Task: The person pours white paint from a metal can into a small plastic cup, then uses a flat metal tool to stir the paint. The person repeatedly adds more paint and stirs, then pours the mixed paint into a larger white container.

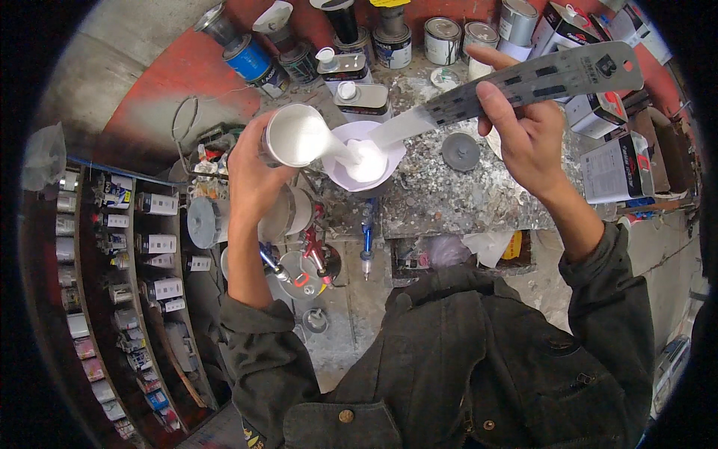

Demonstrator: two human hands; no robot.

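My left hand (254, 176) grips a cup (273, 129) tilted to the right. White liquid paint (338, 151) streams over its lip into a white funnel-like bowl (341, 178), where more paint lies pooled. With fingers and thumb my right hand (527, 142) pinches a long grey mixing stick (516, 86). The stick's left end is coated white and reaches to the bowl's right rim, slanting down toward the paint. A blue spray gun part (366, 238) shows just below the bowl; how the two join is hidden.
Metal cans (443, 41) and solvent tins (365, 99) line the back of the paint-spattered bench (426, 198). A grey round lid (460, 152) lies right of the bowl. Boxy tins (617, 168) crowd the right side. Red-handled spray guns (314, 247) hang at the front left, near shelves (131, 262) of containers.
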